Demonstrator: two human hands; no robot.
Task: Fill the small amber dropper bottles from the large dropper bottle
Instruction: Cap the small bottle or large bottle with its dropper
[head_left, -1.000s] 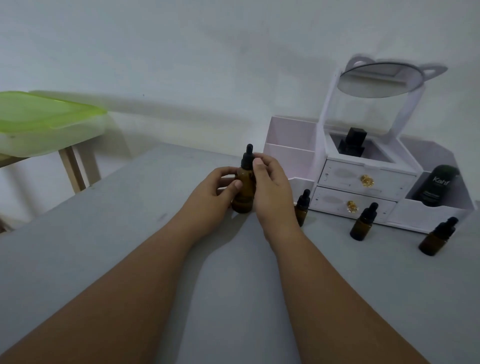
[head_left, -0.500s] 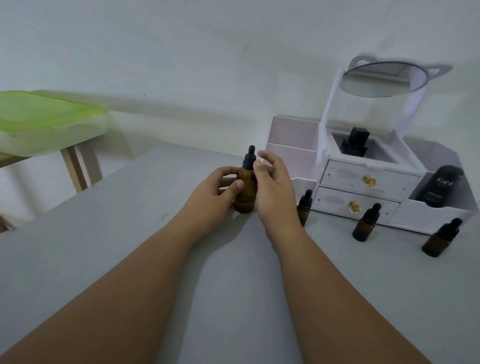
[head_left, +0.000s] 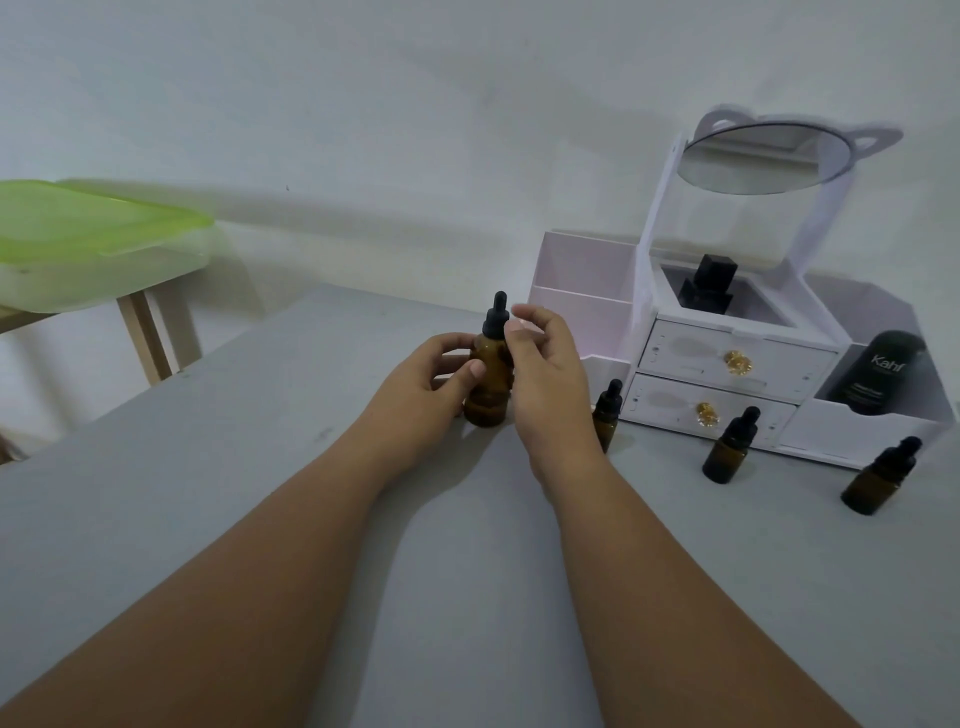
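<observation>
The large amber dropper bottle (head_left: 487, 384) stands upright on the grey table (head_left: 234, 493), its black dropper cap (head_left: 496, 321) on. My left hand (head_left: 431, 387) grips the bottle's body from the left. My right hand (head_left: 548, 374) hovers at the bottle's right side, thumb next to the cap's collar and forefinger raised just off the bulb, holding nothing. Three small amber dropper bottles stand capped to the right: one (head_left: 607, 415) partly behind my right wrist, one (head_left: 730, 453) in front of the drawers, one (head_left: 880, 479) far right.
A white organizer (head_left: 727, 358) with two drawers and a tilted mirror (head_left: 763, 161) stands at the back right. It holds a black Kahf bottle (head_left: 878, 371) and a black perfume bottle (head_left: 706, 287). A green-lidded plastic box (head_left: 93, 244) sits on a wooden stool at left.
My right fingers, which pinched the dropper cap a second ago, have loosened and lifted off it. The left hand and the bottle stay in place.
</observation>
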